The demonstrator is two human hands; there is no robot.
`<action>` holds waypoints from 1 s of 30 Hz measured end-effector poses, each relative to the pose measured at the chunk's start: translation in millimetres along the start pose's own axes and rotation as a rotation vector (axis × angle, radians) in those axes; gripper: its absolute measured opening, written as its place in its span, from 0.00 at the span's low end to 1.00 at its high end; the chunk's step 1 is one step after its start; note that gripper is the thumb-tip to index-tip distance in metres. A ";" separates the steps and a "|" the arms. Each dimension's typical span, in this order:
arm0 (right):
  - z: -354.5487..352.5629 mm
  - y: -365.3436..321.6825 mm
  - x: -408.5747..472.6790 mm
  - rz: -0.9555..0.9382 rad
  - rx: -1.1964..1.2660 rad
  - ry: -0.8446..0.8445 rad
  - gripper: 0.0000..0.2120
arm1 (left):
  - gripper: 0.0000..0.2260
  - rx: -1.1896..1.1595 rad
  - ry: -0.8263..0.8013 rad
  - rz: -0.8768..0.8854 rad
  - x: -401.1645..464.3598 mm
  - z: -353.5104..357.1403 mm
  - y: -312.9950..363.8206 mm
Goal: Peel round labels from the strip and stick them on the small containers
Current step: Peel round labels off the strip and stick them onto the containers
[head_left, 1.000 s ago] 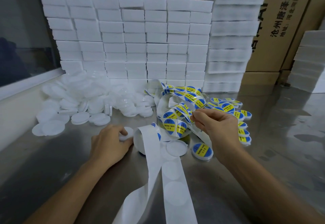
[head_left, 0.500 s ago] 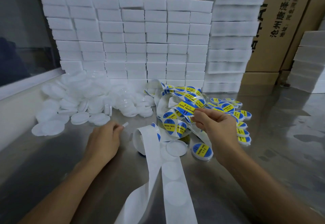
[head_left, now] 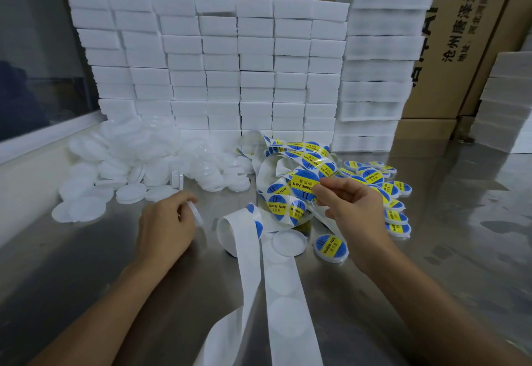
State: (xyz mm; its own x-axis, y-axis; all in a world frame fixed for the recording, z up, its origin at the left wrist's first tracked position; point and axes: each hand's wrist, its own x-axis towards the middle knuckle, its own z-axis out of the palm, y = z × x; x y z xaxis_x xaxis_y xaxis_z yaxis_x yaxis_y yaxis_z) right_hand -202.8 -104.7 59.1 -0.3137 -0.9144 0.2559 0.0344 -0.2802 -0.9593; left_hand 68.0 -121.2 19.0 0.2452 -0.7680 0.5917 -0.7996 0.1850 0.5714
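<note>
Lifted since earlier, the left hand (head_left: 165, 226) pinches a white container (head_left: 195, 213) left of the label strip (head_left: 288, 193); the right hand (head_left: 354, 207) pinches a round label (head_left: 304, 184).

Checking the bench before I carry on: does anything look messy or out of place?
The label strip lies in a tangled heap, and its empty backing trails off the near table edge. One unlabelled container lies apart from the pile.
</note>
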 end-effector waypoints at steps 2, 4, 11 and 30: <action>-0.2 0.4 0.2 0.000 -0.018 -0.001 0.05 | 0.12 -0.068 -0.019 -0.033 -0.8 0.1 1.6; -0.4 0.5 0.7 0.003 -0.031 0.001 0.04 | 0.12 -0.201 -0.021 -0.105 -0.3 0.6 5.3; -0.8 1.3 0.5 -0.013 -0.067 0.002 0.04 | 0.11 -0.617 -0.052 -0.257 -4.0 -0.1 19.2; 13.5 -9.7 -21.7 -0.088 0.040 -0.242 0.24 | 0.08 -1.135 -0.264 -0.274 -10.8 -9.4 75.7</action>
State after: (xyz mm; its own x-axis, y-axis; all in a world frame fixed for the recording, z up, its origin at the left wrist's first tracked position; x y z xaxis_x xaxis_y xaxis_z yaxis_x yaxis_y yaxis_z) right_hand -183.5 -86.1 64.4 -0.0814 -0.9278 0.3641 0.0562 -0.3690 -0.9277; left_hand 10.0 -93.1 61.3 0.1054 -0.9441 0.3124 0.2350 0.3289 0.9147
